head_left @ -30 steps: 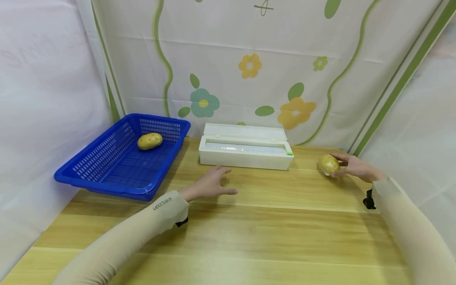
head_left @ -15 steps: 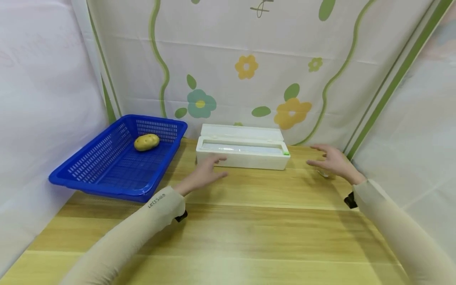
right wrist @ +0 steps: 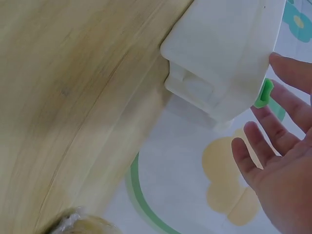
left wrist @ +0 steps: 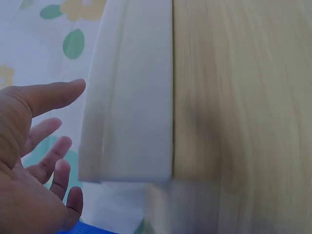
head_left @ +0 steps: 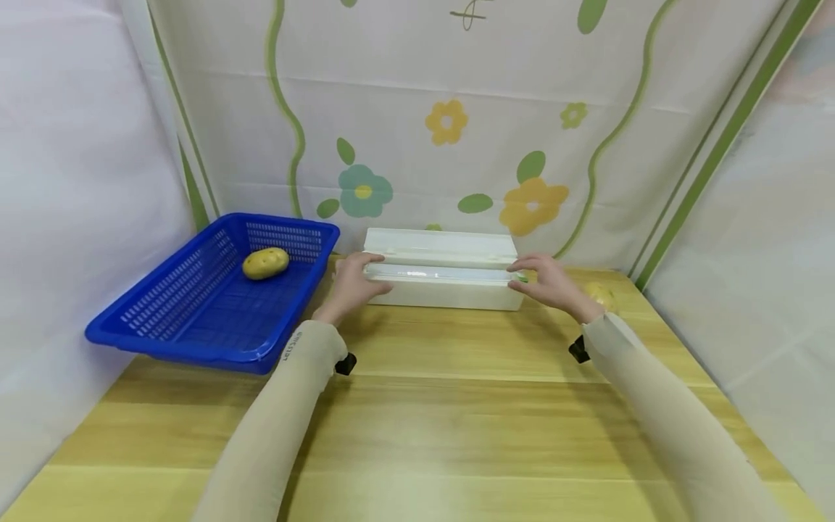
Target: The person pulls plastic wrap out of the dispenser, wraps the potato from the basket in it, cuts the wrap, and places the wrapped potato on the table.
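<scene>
A white cling film dispenser [head_left: 443, 293] stands against the back wall with its lid [head_left: 440, 241] tipped back and a roll of film in its trough. My left hand [head_left: 351, 290] is at its left end, fingers and thumb spread; in the left wrist view they are beside the box, holding nothing. At the opposite end, my right hand [head_left: 551, 285] has its thumb at the front rim. Its loosely bent fingers are close to a green slide cutter [right wrist: 264, 93]. Partly hidden behind the right wrist, a film-wrapped potato [head_left: 600, 295] lies on the table.
To the left stands a blue plastic basket [head_left: 176, 349] with one bare potato [head_left: 265, 263] in it. A flowered cloth wall [head_left: 417, 167] closes the back of the wooden table [head_left: 443, 413], and pale cloth hangs on both sides.
My right hand has let go of the wrapped potato and moved left to the dispenser's right end. My left hand has moved forward and left to its other end.
</scene>
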Action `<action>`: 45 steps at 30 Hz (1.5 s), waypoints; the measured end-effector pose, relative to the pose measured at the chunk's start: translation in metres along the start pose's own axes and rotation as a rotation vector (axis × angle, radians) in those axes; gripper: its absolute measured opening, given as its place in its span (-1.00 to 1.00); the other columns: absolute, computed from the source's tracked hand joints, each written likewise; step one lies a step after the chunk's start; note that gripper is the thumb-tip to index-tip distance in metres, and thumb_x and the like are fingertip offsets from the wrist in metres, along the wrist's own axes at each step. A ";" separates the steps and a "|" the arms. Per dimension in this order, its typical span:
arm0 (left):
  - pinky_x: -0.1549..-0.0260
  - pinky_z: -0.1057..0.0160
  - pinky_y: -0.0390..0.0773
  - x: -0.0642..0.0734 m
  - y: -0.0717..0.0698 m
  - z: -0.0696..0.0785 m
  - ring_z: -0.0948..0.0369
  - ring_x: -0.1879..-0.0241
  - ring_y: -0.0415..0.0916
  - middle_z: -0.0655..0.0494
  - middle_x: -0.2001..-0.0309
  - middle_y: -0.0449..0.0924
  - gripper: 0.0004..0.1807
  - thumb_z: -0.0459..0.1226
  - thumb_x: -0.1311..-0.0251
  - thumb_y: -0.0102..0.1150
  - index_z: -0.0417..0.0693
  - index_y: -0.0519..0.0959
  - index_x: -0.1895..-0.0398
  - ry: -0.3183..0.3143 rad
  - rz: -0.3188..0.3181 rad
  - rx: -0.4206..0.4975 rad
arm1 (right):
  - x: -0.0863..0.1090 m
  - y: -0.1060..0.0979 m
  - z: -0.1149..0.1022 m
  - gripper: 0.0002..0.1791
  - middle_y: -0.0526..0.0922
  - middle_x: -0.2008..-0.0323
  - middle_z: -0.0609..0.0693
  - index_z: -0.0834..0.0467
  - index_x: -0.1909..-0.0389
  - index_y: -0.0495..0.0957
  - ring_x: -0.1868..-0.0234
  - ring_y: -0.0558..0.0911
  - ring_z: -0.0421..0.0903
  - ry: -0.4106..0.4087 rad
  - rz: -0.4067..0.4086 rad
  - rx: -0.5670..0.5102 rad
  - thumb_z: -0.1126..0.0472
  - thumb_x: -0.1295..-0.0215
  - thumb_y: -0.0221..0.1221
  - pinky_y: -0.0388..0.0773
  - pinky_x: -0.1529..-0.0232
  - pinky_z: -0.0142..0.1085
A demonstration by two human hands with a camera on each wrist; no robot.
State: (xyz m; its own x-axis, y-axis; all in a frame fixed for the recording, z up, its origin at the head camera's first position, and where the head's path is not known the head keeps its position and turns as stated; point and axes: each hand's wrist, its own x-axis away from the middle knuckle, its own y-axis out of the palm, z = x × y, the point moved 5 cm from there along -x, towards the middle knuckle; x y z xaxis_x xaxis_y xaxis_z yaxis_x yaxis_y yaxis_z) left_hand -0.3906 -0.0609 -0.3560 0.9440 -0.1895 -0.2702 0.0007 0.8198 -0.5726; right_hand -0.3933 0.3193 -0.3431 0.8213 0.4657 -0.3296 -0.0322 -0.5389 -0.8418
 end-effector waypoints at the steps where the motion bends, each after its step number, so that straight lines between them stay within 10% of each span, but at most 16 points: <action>1: -0.28 -0.23 -0.10 0.000 -0.002 -0.003 -0.14 -0.34 -0.01 -0.05 -0.31 0.37 -0.40 -0.20 -0.10 0.45 -0.14 0.54 -0.23 0.006 0.005 -0.011 | -0.001 0.001 0.001 -0.67 0.56 -0.07 0.26 0.29 0.01 0.65 -0.15 0.43 0.25 0.007 0.003 0.001 0.20 -0.27 0.33 0.25 -0.18 0.23; 13: -0.21 -0.14 0.04 -0.004 -0.016 -0.026 -0.06 -0.31 0.04 -0.04 -0.21 0.43 -0.71 -0.18 -0.28 0.30 -0.18 0.71 0.06 -0.044 0.033 0.049 | -0.014 0.012 0.003 -0.83 0.62 0.03 0.10 0.20 0.17 0.74 -0.11 0.46 0.11 0.101 0.001 -0.125 0.20 -0.34 0.28 0.38 -0.09 0.10; 27: -0.23 -0.42 -0.37 -0.022 -0.006 -0.028 -0.17 -0.37 0.02 -0.07 -0.21 0.44 -0.70 -0.17 -0.45 0.05 -0.18 0.68 0.05 -0.117 0.080 -0.006 | -0.018 0.016 0.008 -0.77 0.62 0.14 0.15 0.28 0.25 0.69 0.24 0.57 0.05 0.203 0.043 -0.212 0.18 -0.42 0.19 0.56 0.29 -0.14; 32: -0.24 -0.31 -0.05 -0.027 -0.004 -0.021 0.00 0.01 0.47 -0.04 0.13 0.61 -0.72 -0.17 -0.47 0.04 -0.17 0.64 0.05 -0.083 0.160 0.016 | -0.018 0.015 0.008 -0.75 0.62 0.22 0.15 0.29 0.21 0.62 0.45 0.53 0.08 0.240 0.073 -0.220 0.18 -0.50 0.09 0.47 0.54 -0.21; 37: 0.08 0.03 0.43 -0.031 -0.003 -0.011 0.04 0.21 0.46 -0.06 0.22 0.56 -0.73 -0.18 -0.49 0.00 -0.21 0.57 0.08 -0.058 0.197 0.047 | -0.021 0.010 0.006 -0.67 0.60 0.23 0.20 0.32 0.13 0.59 0.40 0.51 0.07 0.235 0.109 -0.175 0.12 -0.54 0.02 0.46 0.46 -0.18; 45: 0.27 0.12 0.57 -0.035 -0.006 0.005 0.06 0.32 0.58 -0.15 0.26 0.60 -0.70 -0.25 -0.52 -0.07 -0.34 0.55 0.05 -0.018 0.219 0.120 | -0.025 -0.008 0.002 -0.65 0.60 0.21 0.24 0.35 0.14 0.58 0.20 0.56 0.14 0.190 0.161 -0.138 0.12 -0.54 0.01 0.47 0.24 -0.08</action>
State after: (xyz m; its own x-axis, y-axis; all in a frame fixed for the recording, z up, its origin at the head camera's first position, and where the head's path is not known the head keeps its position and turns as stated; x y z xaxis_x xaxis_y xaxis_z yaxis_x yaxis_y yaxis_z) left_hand -0.4222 -0.0565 -0.3398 0.9316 0.0083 -0.3635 -0.1662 0.8989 -0.4054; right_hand -0.4149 0.3133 -0.3290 0.9044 0.2331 -0.3575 -0.1039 -0.6922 -0.7142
